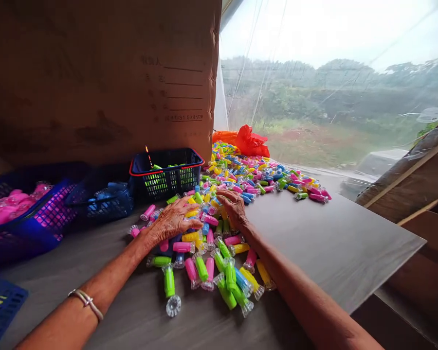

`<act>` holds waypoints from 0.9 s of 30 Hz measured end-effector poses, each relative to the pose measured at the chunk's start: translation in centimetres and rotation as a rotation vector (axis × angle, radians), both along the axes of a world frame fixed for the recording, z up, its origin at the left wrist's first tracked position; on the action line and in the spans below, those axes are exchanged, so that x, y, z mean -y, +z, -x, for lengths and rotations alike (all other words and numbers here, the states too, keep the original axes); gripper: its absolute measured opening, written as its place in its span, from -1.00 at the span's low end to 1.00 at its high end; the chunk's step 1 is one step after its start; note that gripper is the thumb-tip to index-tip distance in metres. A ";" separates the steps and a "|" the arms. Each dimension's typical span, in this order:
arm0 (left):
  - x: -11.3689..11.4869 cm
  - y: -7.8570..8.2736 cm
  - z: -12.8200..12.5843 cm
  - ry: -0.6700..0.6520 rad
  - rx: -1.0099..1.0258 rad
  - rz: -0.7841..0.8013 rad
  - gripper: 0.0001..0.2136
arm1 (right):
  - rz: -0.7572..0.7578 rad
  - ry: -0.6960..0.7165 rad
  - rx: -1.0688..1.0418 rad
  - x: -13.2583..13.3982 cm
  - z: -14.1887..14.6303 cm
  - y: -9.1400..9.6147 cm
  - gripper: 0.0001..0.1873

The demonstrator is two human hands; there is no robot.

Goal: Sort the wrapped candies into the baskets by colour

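A loose pile of small plastic tubes with clear faceted ends, like mini torches, in green, pink, yellow and blue, covers the middle of the table. My left hand (175,219) lies over the pile's left side, fingers stretched forward and thumb apart, touching the pieces. On the far right side, my right hand (234,208) rests on the pile with its fingers extended and slightly curved; some fingertips are hidden among the pieces. No piece is plainly gripped by either hand. Nearest to me lies a green tube (170,282) with its clear end pointing my way.
A red-rimmed basket (168,177) with green pieces stands behind the pile. Left of it are a basket (105,204) of blue pieces and a purple-blue basket (58,218) of pink ones. More pieces (263,175) spread toward a red bag (251,141). The table edge (390,274) is at right.
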State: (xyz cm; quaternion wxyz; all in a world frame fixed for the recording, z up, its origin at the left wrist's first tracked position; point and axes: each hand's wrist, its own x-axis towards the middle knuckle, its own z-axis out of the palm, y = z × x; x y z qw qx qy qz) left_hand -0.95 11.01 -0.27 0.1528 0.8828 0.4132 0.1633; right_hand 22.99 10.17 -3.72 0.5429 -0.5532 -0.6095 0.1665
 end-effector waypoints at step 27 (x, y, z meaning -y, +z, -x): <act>16.7 -1.7 5.2 -0.027 0.124 -0.259 -0.82 | 0.345 0.084 0.260 16.2 4.2 -1.0 -0.50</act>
